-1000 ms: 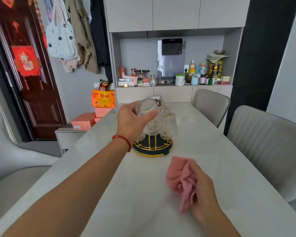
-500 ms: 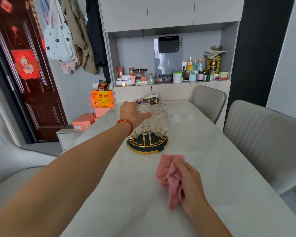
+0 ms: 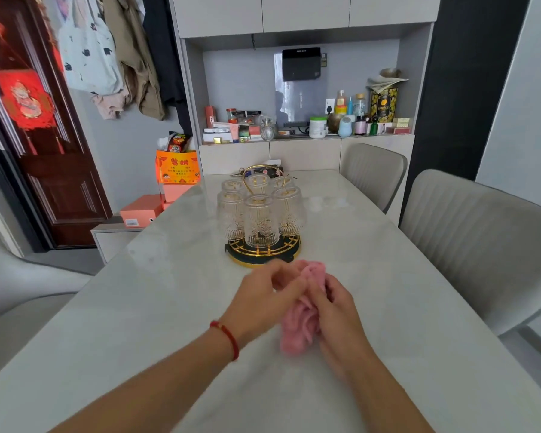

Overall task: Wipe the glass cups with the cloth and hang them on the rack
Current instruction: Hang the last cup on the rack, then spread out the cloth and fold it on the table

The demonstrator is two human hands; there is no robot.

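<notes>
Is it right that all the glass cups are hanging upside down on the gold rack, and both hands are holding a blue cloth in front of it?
Not quite: the cloth is pink, not blue, as the head view shows. The rest holds: the glass cups hang upside down on the gold rack, and the left hand and right hand both hold the cloth in front of it.

Rack (image 3: 263, 250) (cups (image 3: 260, 221) hung on it) stands behind the cloth (image 3: 300, 317).

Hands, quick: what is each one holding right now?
Left hand: on the pink cloth, fingers blurred, so open or closed cannot be told.
Right hand: closed on the pink cloth.
</notes>
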